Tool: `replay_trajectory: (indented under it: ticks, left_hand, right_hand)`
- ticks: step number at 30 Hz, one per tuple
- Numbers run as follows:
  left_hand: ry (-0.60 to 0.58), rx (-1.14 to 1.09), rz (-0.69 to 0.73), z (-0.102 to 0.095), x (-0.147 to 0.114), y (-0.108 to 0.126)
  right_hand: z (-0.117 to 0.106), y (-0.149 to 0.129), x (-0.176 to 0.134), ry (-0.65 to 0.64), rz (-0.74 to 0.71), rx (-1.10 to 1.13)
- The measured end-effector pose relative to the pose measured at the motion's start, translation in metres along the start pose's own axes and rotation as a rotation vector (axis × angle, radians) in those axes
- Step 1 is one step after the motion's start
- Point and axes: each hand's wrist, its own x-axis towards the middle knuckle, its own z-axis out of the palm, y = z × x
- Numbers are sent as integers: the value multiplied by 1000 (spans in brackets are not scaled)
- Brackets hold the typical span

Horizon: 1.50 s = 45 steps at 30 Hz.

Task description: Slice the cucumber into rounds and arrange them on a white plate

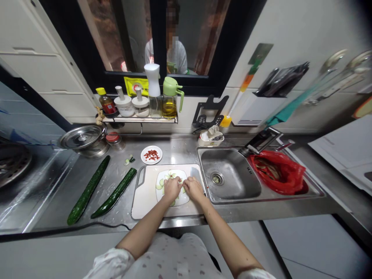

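A white square plate [183, 199] with thin cucumber slices [159, 186] rests on a light cutting board [145, 201]. Over the plate's middle, my left hand [172, 188] bends down with its fingers drawn together among the slices. My right hand [193, 189] meets it at the plate's right side, fingertips pinched and almost touching the left ones. A pale green slice edge shows between the two hands; the fingers hide most of it. Partly behind my right hand, a knife blade [195, 173] lies on the board.
Left of the board lie a whole cucumber [89, 190] and a cut one [115, 192]. Behind the board sits a small dish of chopped red pieces [151, 155]. The sink [232, 174] is to the right, with a red plastic bag [279, 174] beyond. A lidded pot [84, 139] stands back left.
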Motion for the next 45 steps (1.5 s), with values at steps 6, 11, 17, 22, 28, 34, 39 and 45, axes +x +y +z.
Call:
replay_trajectory:
  ticks: [6, 11, 17, 22, 28, 34, 39, 45]
  left_hand:
    - [-11, 10, -11, 1, 0, 0]
    - [-12, 10, -18, 1, 1, 1]
    - [4, 11, -19, 1, 0, 2]
    - [8, 15, -20, 1, -1, 2]
    - [5, 18, -23, 2, -1, 2]
    - [12, 6, -26, 0, -1, 3]
    - [31, -25, -15, 0, -2, 1]
    - [39, -33, -10, -2, -3, 2]
  right_hand:
    - [3, 1, 2, 1, 2, 9]
    - [5, 1, 2, 14, 11, 4]
    - [5, 0, 1, 48, 47, 41]
    - [5, -2, 0, 59, 52, 65]
    - [5, -3, 3, 36, 65, 47]
    - [3, -4, 2, 39, 73, 44]
    - [1, -3, 1, 63, 75, 64]
    - [5, -6, 2, 67, 74, 84]
